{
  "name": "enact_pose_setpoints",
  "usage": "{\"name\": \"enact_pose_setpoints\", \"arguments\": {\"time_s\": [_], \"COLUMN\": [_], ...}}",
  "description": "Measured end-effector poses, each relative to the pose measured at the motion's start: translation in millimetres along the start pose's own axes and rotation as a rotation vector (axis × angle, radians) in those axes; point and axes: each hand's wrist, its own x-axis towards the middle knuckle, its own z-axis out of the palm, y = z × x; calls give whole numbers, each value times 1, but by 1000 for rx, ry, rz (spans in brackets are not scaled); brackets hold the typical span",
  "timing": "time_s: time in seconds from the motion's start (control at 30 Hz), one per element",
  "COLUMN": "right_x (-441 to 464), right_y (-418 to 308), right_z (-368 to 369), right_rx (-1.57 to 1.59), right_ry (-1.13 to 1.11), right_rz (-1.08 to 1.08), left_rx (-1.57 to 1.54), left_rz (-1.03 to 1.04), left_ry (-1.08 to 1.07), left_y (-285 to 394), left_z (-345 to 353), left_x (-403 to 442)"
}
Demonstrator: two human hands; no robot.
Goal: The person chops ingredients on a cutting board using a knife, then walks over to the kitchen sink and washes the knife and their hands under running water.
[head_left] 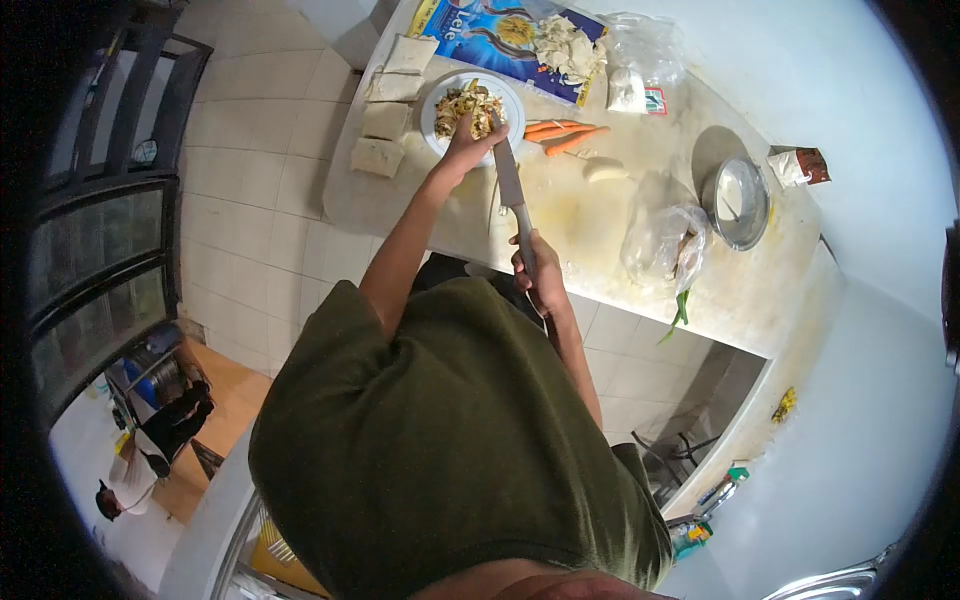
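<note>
My right hand (pixel 541 272) is wrapped round the handle of a large kitchen knife (pixel 509 180). Its blade points away from me, with the tip over the edge of a white plate (pixel 515 101). On the plate lies a heap of chopped, mixed food (pixel 462 102), pale with orange and green bits. My left hand (pixel 466 152) reaches over the near side of the plate, thumb and fingers apart. The fingertips are at the food, and the thumb lies beside the blade's tip. Several carrots (pixel 575 138) lie to the right of the plate.
Flat pale squares (pixel 382 121) line the counter's left edge. Pale shreds (pixel 570 52) lie on a blue printed sheet (pixel 530 68). Rightward are a curved pale piece (pixel 605 171), a clear plastic bag (pixel 650 245), green stalks (pixel 682 308), a metal bowl (pixel 748 235) and a packet (pixel 800 167) by the wall.
</note>
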Motion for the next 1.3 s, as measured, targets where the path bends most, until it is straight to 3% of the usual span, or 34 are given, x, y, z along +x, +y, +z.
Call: {"name": "enact_pose_setpoints", "arguments": {"time_s": [0.1,0.13,0.23,0.33,0.47,0.5,0.53,0.6,0.83,1.07,1.2,1.3], "right_x": [-18,-28,-48,-69,-106,-118,-132,-157,-225,-207,-201,-196], "right_y": [0,-2,11,38,86,97,104,115,151,192,179,166], "right_z": [-14,-16,-42,-75,-127,-138,-149,-168,-204,-208,-208,-213], "right_rx": [143,116,156,186,379,414,391,344,135,153,105,41], "right_ry": [-33,0,24,167,347,394,424,480,651,656,601,607], "right_rz": [39,22,-8,-63,-76,-81,-95,-114,-124,-67,-49,-29], "left_rx": [-34,218,605,476,563,598,842,911,1236,1095,1076,1028], "left_rz": [-75,-76,65,-40,602,560,471,547,527,796,938,891], "left_ry": [-96,190,333,115,-98,-254,-402,-563,-632,-547,-513,-578], "left_y": [75,2,1,46,1,2,21,-1,-11,-45,-52,-49], "left_z": [-18,-5,-16,-6,64,84,106,145,218,200,184,173], "left_x": [-22,29,51,18,-28,-51,-79,-94,-129,-157,-173,-171]}}
